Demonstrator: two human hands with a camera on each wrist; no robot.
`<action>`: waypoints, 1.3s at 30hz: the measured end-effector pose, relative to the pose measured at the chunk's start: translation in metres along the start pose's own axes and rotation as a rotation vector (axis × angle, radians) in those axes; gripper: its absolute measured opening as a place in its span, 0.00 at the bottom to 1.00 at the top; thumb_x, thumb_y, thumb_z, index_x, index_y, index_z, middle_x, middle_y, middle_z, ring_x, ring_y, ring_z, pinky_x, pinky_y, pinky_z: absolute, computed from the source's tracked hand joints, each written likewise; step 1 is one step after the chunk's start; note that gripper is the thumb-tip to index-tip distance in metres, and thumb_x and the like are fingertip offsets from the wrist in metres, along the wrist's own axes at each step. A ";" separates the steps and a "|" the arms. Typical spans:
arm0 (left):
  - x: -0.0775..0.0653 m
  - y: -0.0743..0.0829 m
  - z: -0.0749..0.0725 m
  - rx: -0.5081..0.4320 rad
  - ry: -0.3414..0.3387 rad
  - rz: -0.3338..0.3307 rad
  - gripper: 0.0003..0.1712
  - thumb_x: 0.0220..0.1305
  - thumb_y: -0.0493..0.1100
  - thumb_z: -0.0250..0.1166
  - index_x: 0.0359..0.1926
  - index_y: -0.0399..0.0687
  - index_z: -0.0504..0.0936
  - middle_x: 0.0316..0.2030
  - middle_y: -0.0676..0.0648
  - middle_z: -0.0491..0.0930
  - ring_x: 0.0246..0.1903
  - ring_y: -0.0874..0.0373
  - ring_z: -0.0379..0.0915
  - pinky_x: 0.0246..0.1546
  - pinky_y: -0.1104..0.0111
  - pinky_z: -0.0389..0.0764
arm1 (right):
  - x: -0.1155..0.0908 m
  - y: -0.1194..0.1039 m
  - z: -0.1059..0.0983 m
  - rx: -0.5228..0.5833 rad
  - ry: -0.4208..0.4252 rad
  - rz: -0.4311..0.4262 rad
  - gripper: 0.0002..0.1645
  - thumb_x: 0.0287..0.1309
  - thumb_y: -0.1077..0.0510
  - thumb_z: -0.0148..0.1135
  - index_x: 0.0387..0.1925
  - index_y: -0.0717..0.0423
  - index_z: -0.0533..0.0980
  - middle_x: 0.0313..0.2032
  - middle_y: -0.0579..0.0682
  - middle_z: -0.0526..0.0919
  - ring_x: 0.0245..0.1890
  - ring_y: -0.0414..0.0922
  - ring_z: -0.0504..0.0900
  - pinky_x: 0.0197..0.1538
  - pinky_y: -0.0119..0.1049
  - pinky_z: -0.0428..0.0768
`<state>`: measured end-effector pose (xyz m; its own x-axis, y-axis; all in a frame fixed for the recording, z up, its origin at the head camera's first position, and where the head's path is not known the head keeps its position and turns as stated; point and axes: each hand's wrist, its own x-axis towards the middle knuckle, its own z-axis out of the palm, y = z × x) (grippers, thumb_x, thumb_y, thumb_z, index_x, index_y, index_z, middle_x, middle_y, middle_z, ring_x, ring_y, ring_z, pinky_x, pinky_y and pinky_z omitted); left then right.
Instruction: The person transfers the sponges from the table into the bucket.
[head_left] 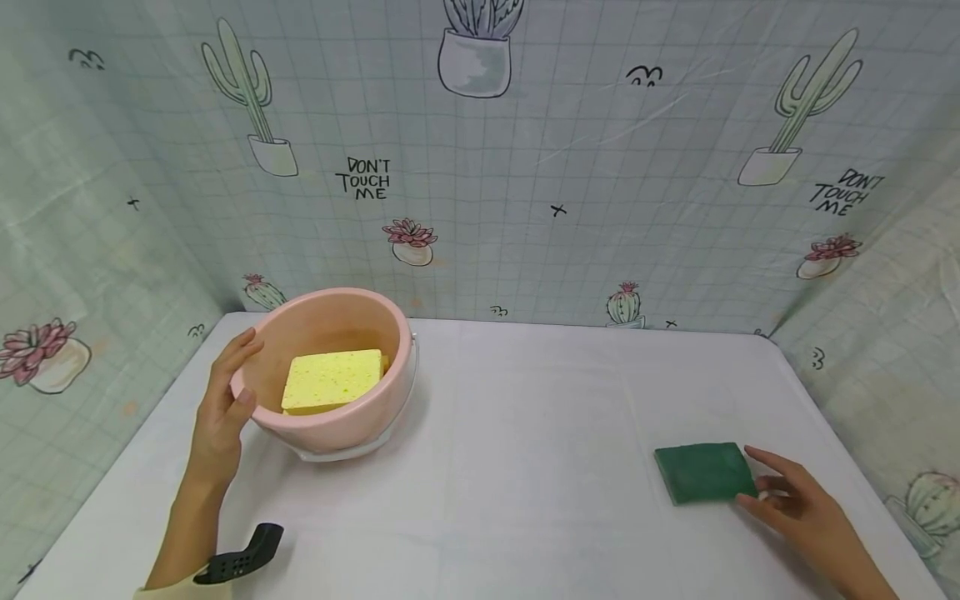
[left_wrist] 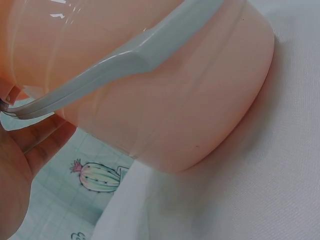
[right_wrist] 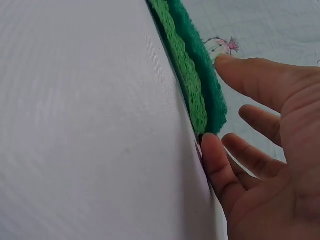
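A pink bucket (head_left: 352, 425) with a grey handle (left_wrist: 115, 62) is on the left of the white table. My left hand (head_left: 221, 408) holds it by the left side of its rim; in the left wrist view some of the fingers go out of sight behind the bucket. Inside lies a yellow sponge (head_left: 333, 379), with a bit of another yellow piece showing behind it. On the right, a green scouring sponge (head_left: 705, 473) lies flat. My right hand (head_left: 802, 508) is at its right edge, thumb and fingers spread apart; one fingertip is close to its corner in the right wrist view.
The white table (head_left: 525, 467) runs between the bucket and the green sponge. A cactus-printed cloth (head_left: 495, 167) hangs behind it and along both sides. A black band (head_left: 240, 562) is around the left wrist.
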<state>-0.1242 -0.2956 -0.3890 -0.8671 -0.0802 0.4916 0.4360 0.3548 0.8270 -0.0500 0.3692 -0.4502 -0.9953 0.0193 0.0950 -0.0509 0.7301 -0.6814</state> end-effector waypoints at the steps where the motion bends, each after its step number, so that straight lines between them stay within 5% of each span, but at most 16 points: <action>1: 0.000 0.000 0.000 0.000 0.001 0.002 0.30 0.63 0.40 0.47 0.68 0.45 0.64 0.72 0.50 0.53 0.71 0.55 0.43 0.68 0.52 0.39 | 0.000 -0.001 0.001 0.002 -0.002 -0.006 0.40 0.57 0.54 0.67 0.69 0.51 0.62 0.50 0.46 0.69 0.38 0.29 0.75 0.36 0.20 0.74; 12: 0.001 0.000 -0.001 0.001 0.000 0.009 0.31 0.63 0.40 0.48 0.68 0.45 0.64 0.72 0.50 0.53 0.71 0.55 0.44 0.69 0.53 0.41 | 0.005 -0.001 0.012 0.134 -0.096 -0.308 0.51 0.43 0.72 0.71 0.69 0.62 0.58 0.39 0.46 0.66 0.25 0.39 0.70 0.25 0.32 0.70; 18: 0.001 -0.001 -0.002 0.008 0.000 -0.012 0.31 0.63 0.40 0.47 0.68 0.46 0.64 0.72 0.51 0.52 0.71 0.56 0.43 0.68 0.50 0.39 | 0.003 0.000 0.014 0.119 -0.104 -0.298 0.48 0.43 0.71 0.72 0.67 0.62 0.61 0.35 0.45 0.65 0.26 0.39 0.68 0.25 0.32 0.68; 26: 0.001 -0.001 -0.001 0.011 -0.002 -0.012 0.31 0.63 0.40 0.47 0.69 0.47 0.64 0.72 0.52 0.52 0.71 0.56 0.43 0.68 0.48 0.38 | 0.002 0.000 0.012 0.123 -0.102 -0.318 0.45 0.42 0.72 0.72 0.64 0.65 0.64 0.42 0.45 0.65 0.30 0.39 0.70 0.28 0.29 0.70; 39: 0.000 -0.003 -0.002 0.006 -0.010 0.007 0.30 0.64 0.40 0.47 0.69 0.45 0.64 0.72 0.51 0.52 0.71 0.55 0.44 0.69 0.55 0.44 | 0.001 -0.002 0.013 0.165 -0.129 -0.326 0.44 0.44 0.73 0.71 0.64 0.66 0.62 0.40 0.47 0.67 0.32 0.39 0.70 0.30 0.28 0.70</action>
<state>-0.1249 -0.2982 -0.3913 -0.8665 -0.0683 0.4945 0.4407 0.3606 0.8220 -0.0517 0.3591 -0.4581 -0.9265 -0.2893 0.2406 -0.3680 0.5641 -0.7392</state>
